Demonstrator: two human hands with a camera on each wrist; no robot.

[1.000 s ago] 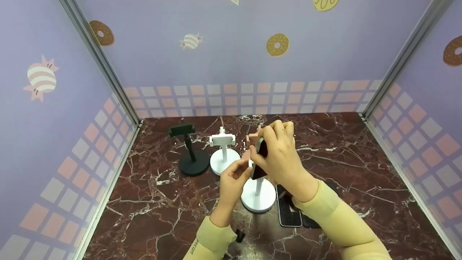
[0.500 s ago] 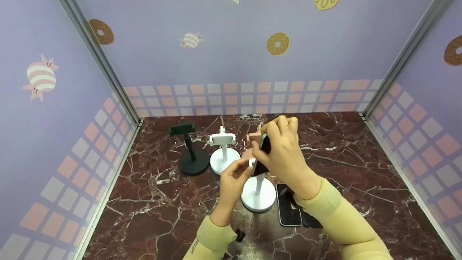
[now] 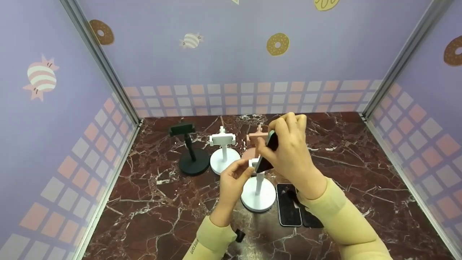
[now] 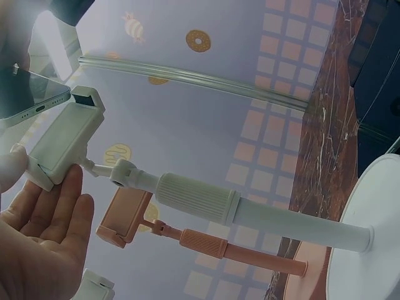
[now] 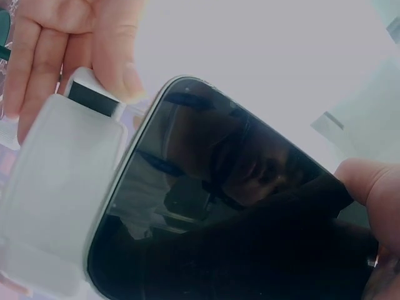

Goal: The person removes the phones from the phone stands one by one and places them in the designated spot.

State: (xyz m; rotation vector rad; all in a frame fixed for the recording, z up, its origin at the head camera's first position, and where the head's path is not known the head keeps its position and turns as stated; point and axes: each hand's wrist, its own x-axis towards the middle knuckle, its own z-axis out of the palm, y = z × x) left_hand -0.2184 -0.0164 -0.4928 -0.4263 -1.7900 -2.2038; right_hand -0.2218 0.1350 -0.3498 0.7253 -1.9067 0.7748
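Note:
My left hand (image 3: 232,182) pinches the end of the clamp (image 4: 65,137) on the nearest white phone stand (image 3: 258,195), thumb on one side and fingers on the other. My right hand (image 3: 293,155) grips a smartphone (image 3: 266,163) by its sides, tilted, with its dark screen (image 5: 219,206) showing in the right wrist view. The phone's lower edge, with its charging port, is close beside the clamp's far jaw in the left wrist view. In the right wrist view the clamp's flat white back plate (image 5: 62,187) lies along the phone's edge.
Behind stand a black phone stand (image 3: 194,162), another white stand (image 3: 224,160) and a pink stand (image 3: 258,137). Two dark phones lie on the marble-patterned table right of the near base, one being a silver-edged phone (image 3: 289,209). Patterned walls (image 3: 245,54) enclose the table.
My right hand has moved right and slightly up with the smartphone, uncovering more of the white clamp and the pink stand. My left hand has stayed at the clamp.

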